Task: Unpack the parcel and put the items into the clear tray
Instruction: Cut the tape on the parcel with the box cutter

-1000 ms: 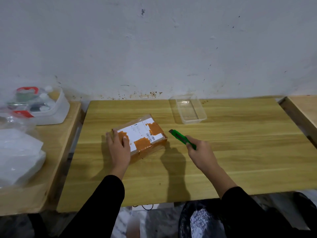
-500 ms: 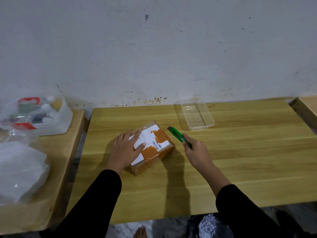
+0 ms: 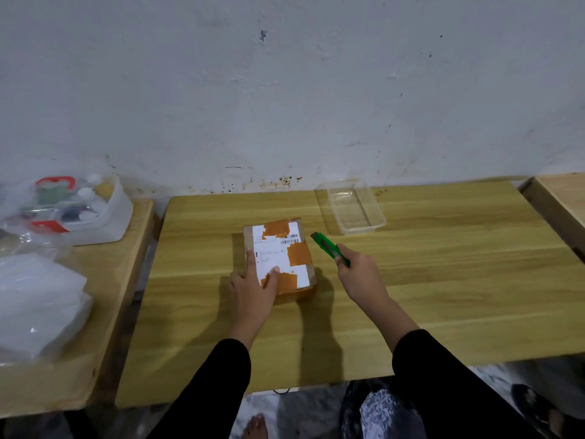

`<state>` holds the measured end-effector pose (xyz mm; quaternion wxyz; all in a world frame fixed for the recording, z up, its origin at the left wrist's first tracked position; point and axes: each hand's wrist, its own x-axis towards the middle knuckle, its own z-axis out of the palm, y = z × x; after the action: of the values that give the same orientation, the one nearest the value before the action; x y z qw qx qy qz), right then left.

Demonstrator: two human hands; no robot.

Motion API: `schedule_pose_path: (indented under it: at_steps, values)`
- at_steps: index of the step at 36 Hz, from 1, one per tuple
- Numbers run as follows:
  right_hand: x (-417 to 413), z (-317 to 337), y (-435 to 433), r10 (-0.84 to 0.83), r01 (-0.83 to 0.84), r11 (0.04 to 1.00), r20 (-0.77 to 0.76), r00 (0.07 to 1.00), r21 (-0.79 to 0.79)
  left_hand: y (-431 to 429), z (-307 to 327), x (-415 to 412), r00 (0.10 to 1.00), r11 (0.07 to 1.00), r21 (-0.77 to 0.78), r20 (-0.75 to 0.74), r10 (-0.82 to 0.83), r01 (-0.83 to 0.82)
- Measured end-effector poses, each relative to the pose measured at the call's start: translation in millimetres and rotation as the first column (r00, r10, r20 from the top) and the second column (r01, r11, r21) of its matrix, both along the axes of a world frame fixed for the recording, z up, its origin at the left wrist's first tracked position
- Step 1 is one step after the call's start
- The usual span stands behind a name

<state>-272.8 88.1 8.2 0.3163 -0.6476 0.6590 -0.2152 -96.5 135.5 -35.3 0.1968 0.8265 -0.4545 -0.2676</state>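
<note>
A brown cardboard parcel point(image 3: 285, 248) with a white label and orange tape patches lies sealed on the wooden table point(image 3: 443, 280), its long side running away from me. My left hand point(image 3: 254, 288) rests on its near left corner, fingers spread over the label, holding it down. My right hand point(image 3: 359, 274) grips a green box cutter point(image 3: 329, 248), whose tip points up-left and sits just right of the parcel, apart from it. The clear tray point(image 3: 356, 207) stands empty at the table's back, right of the parcel.
A lower wooden side table point(image 3: 104, 296) on the left carries a white tub of small items point(image 3: 79, 210) and plastic-wrapped white packs point(image 3: 34, 299). Another wooden surface point(image 3: 560, 198) abuts the right edge. A white wall rises directly behind the table.
The parcel has been turned from a diagonal lie to lengthwise. My left hand shifted to its near corner. My right hand with the cutter stays just right of it.
</note>
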Motion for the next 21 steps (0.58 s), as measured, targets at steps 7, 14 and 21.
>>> schedule_pose_path:
  at_steps: [7,14,21]
  values:
    - [9.1,3.9,0.0,0.048,-0.049,0.999,-0.050,0.998,-0.023,-2.5,-7.5,2.8,0.988,0.998,-0.047,-0.155,0.021,-0.029]
    - [17.9,7.1,-3.7,0.078,-0.082,0.996,-0.132,0.988,-0.019,-2.2,-10.3,2.9,0.979,0.996,-0.072,-0.202,0.032,-0.048]
    - [24.4,7.9,-0.9,0.077,-0.088,0.995,-0.214,0.974,-0.044,-1.8,-10.3,1.6,0.971,0.994,-0.080,-0.233,0.054,-0.075]
